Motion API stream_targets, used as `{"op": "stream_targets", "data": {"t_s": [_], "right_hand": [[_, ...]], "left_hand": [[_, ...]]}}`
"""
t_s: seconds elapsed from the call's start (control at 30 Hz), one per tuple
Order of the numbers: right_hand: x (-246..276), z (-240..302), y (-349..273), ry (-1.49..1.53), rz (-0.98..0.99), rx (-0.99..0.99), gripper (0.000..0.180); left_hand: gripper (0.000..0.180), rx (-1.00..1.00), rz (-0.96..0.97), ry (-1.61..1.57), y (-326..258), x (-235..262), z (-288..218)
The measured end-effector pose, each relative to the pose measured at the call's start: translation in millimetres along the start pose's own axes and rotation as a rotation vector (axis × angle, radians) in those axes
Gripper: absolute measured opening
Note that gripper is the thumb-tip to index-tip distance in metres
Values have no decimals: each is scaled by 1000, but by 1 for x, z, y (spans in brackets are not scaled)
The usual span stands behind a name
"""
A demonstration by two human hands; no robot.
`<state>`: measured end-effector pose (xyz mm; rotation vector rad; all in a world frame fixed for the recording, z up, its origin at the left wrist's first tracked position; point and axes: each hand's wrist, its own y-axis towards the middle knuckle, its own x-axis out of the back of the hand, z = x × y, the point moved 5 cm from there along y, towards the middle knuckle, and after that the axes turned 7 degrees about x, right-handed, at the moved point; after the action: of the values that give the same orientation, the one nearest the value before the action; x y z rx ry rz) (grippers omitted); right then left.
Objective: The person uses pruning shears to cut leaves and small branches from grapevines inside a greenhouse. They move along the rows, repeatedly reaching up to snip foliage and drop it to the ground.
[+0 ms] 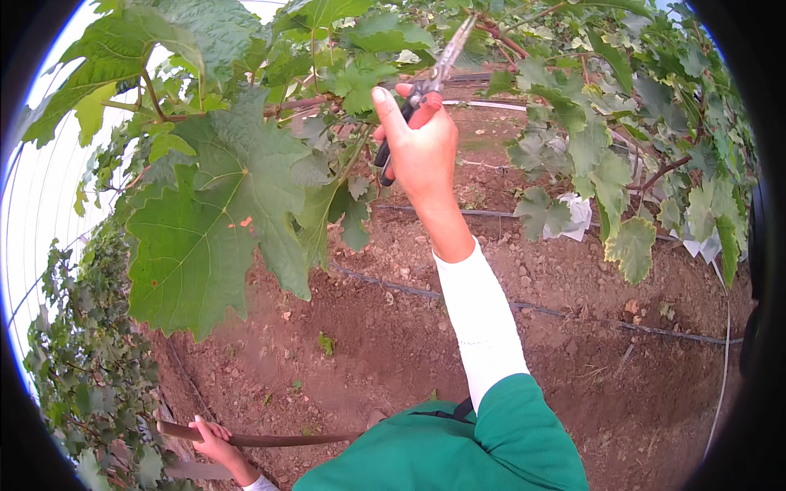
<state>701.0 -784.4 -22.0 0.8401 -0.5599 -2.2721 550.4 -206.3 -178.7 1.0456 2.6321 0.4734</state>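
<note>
My right hand (422, 151) is raised among the vine leaves, wrapped round pruning shears (442, 69) with red and black handles. Their metal blades point up and slightly right, close to thin vine stems near the top. Beside that hand, on the left, hangs a large green grape leaf (225, 213) with a few small brown spots. Low on the left, my left hand (214, 442) has its fingers round a curved brown wooden stick (278, 440). The stick's right end goes out of sight at my green shirt.
Leafy grapevines (639, 139) fill the right side, and another vine row (90, 352) stands at the left. Dark drip hoses (565, 313) cross the reddish soil (368, 352). White paper-like pieces (573, 217) hang among the right leaves. A pale cord (727, 360) runs down at right.
</note>
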Motion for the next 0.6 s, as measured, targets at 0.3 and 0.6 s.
{"op": "stream_targets", "data": {"t_s": [0.3, 0.6], "right_hand": [[-37, 3, 10, -283, -46, 101, 19], [41, 25, -49, 385, -205, 207, 13]], "left_hand": [[27, 47, 62, 0, 26, -27, 41], [29, 30, 72, 71, 28, -46, 44]]}}
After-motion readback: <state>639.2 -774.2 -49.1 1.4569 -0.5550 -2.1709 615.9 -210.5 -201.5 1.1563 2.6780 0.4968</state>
